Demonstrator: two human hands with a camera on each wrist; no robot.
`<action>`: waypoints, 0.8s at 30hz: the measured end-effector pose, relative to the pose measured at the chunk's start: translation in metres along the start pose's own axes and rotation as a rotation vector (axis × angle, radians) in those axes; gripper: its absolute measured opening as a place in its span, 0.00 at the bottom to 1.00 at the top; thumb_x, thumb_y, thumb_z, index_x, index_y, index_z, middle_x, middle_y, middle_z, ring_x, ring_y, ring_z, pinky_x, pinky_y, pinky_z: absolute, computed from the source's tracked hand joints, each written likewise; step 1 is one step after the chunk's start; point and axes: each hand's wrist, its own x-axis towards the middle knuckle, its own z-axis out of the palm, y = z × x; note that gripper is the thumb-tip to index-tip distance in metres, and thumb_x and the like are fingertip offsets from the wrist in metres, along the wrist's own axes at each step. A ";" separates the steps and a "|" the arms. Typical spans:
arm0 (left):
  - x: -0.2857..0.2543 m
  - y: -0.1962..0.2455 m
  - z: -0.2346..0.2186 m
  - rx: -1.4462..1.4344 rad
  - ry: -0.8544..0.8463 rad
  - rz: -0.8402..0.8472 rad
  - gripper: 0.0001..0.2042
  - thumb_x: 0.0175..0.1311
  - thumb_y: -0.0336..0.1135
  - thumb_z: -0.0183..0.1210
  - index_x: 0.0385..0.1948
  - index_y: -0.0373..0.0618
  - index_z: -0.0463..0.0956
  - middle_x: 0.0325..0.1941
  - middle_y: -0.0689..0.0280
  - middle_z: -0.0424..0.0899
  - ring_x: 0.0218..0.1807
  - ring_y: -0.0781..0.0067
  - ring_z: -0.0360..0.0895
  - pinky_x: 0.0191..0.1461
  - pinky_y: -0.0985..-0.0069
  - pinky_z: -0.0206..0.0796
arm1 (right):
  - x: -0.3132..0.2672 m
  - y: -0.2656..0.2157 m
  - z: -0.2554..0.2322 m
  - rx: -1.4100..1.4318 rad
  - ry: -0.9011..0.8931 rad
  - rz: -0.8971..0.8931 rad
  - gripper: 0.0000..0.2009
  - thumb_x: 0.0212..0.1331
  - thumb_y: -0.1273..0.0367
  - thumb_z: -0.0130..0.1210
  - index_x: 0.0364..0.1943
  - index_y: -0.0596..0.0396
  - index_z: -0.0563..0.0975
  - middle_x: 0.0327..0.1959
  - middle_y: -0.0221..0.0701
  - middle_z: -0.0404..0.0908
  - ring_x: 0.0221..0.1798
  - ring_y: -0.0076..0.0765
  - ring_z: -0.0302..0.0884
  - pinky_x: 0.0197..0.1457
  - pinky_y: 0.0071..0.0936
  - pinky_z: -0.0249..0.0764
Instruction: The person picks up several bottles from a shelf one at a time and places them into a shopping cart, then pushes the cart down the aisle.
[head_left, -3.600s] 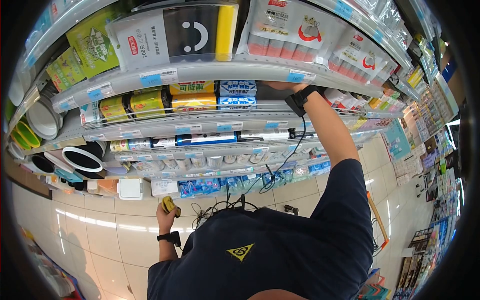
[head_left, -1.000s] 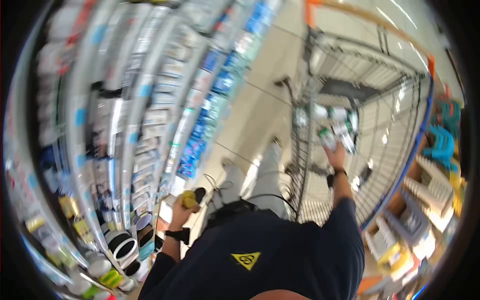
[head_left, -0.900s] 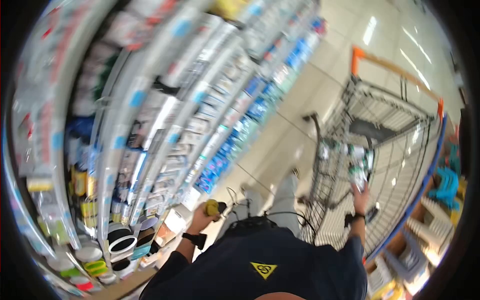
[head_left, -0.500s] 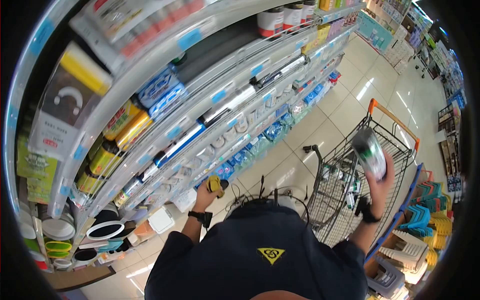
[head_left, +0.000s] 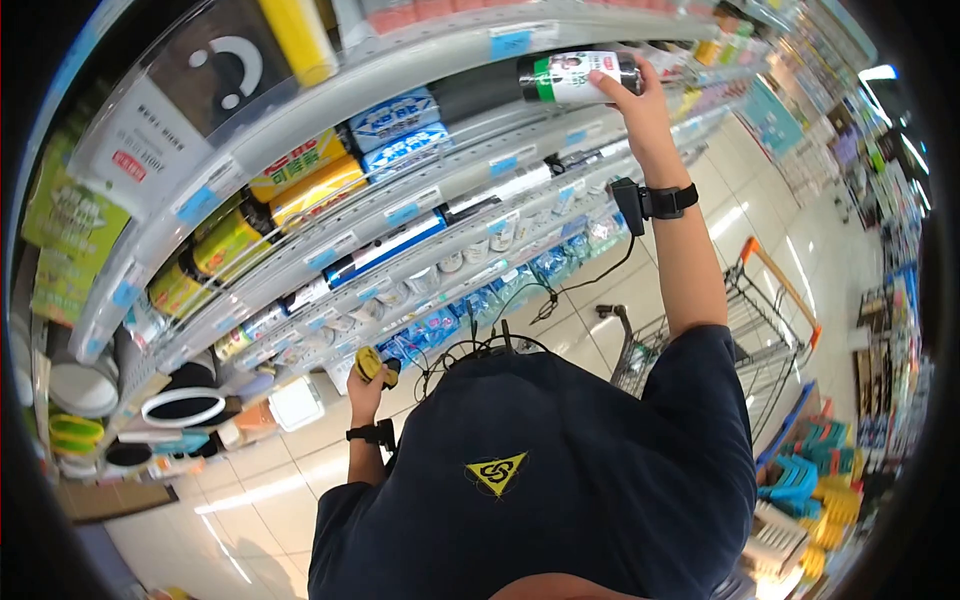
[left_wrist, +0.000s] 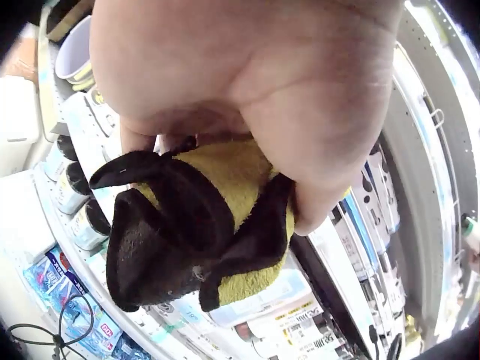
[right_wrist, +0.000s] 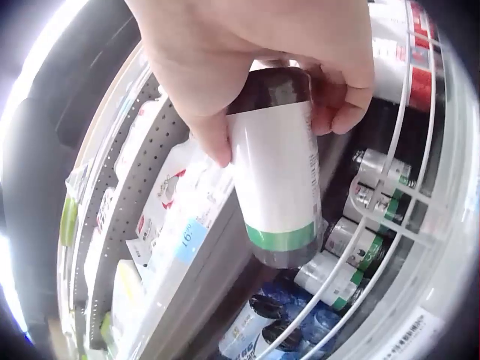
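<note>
My right hand (head_left: 640, 105) pinches a dark roll with a white and green label (head_left: 575, 78) at the front of an upper shelf. Seen from the right wrist, thumb and fingers grip one end of the roll (right_wrist: 276, 172), above a wire rail (right_wrist: 375, 217); similar green-banded rolls (right_wrist: 356, 244) lie on the shelf behind that rail. Low at the left, my left hand (head_left: 364, 392) grips a folded yellow and black cloth (head_left: 374, 364). The left wrist view shows the same cloth (left_wrist: 232, 180) bunched under the palm.
Blue-and-white packs (head_left: 402, 130) and yellow rolls (head_left: 318, 195) stand on the same shelf. A wire shopping cart (head_left: 765, 335) is on the floor at the right, near stacked plastic stools (head_left: 792, 485). Black cables (head_left: 545, 300) hang before the lower shelves.
The right hand has carried the roll up from above the cart to the shelf. The head view has turned toward the shelves. The left hand still holds the cloth.
</note>
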 end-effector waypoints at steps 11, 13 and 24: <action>-0.041 0.002 0.027 -0.058 0.217 -0.071 0.12 0.62 0.32 0.66 0.42 0.35 0.77 0.38 0.65 0.83 0.38 0.75 0.81 0.43 0.76 0.74 | 0.095 0.081 0.067 -0.159 -0.415 -0.435 0.24 0.47 0.66 0.74 0.49 0.58 0.80 0.48 0.37 0.84 0.51 0.36 0.81 0.54 0.31 0.76; -0.042 0.002 0.033 -0.085 0.231 -0.072 0.12 0.62 0.32 0.66 0.42 0.35 0.77 0.38 0.65 0.83 0.38 0.75 0.81 0.43 0.76 0.74 | 0.107 0.079 0.072 -0.374 -0.488 -0.577 0.22 0.49 0.66 0.73 0.50 0.53 0.80 0.48 0.34 0.84 0.51 0.39 0.81 0.55 0.34 0.77; -0.047 0.007 0.071 -0.043 0.321 -0.084 0.13 0.59 0.32 0.67 0.40 0.35 0.78 0.35 0.64 0.84 0.37 0.74 0.81 0.42 0.75 0.74 | 0.112 0.046 0.070 -0.688 -0.662 -0.915 0.16 0.55 0.63 0.64 0.47 0.53 0.81 0.43 0.37 0.84 0.44 0.47 0.81 0.49 0.41 0.76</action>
